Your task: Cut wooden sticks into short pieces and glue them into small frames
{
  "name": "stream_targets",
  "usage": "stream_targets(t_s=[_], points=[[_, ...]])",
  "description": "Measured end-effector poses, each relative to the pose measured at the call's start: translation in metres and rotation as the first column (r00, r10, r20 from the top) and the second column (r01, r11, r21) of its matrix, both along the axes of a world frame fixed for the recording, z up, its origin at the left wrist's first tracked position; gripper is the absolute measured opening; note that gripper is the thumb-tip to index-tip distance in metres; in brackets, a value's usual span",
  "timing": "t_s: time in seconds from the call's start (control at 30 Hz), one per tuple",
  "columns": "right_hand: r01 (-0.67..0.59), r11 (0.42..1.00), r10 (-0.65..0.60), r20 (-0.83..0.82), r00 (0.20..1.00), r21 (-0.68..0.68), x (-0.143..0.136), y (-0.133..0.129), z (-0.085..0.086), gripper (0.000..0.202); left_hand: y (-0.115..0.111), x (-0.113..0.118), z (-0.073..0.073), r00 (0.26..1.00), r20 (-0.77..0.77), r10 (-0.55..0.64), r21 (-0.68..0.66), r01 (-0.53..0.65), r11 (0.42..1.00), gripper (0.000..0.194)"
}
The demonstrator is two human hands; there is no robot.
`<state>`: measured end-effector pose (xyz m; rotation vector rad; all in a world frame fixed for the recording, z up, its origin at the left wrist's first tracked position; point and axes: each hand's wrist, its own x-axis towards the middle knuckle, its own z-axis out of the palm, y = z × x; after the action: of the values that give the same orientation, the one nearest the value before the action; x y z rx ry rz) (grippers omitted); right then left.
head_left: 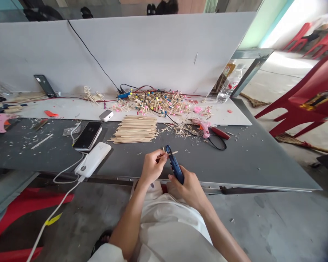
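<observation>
My left hand point(153, 165) pinches a thin wooden stick point(175, 152) above the front of the table. The stick lies across the head of a dark blue hand cutter point(176, 168), its short end poking out to the right. Around the cutter's handles my right hand point(189, 185) is closed. Whether the blades touch the wood is too small to tell. Beyond my hands a neat stack of long wooden sticks point(134, 129) lies on the dark table. To its right is a scatter of short cut stick pieces point(180, 129).
Behind the stack sits a heap of joined sticks with coloured ends point(161, 102). A pink glue gun point(204, 128) and red-handled tool point(220, 133) lie right. A phone point(88, 135) and white power bank point(93, 159) with cables are left. A water bottle point(230, 83) stands far right.
</observation>
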<state>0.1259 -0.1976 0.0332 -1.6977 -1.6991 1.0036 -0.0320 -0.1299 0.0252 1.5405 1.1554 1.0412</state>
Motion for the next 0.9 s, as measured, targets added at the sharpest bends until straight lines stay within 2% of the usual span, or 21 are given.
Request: stream_targets(t_s=[0.27, 0.67, 0.9], points=[[-0.027, 0.999, 0.027, 0.011, 1.000, -0.022, 0.0020, -0.0003, -0.0004, 0.021, -0.0018, 0.0009, 0.0012, 0.998, -0.063, 0.025, 0.017, -0.024, 1.000, 0.027], [-0.019, 1.000, 0.020, 0.057, 0.998, -0.023, 0.0054, 0.0002, -0.0027, 0.018, -0.0021, 0.0046, 0.0001, 0.999, -0.049, 0.019, 0.006, -0.018, 1.000, 0.024], [0.010, 0.997, -0.001, 0.118, 0.993, -0.077, 0.0058, 0.0066, -0.0062, 0.012, 0.0055, 0.0051, -0.0075, 0.999, -0.038, 0.001, -0.046, -0.003, 0.999, 0.024]])
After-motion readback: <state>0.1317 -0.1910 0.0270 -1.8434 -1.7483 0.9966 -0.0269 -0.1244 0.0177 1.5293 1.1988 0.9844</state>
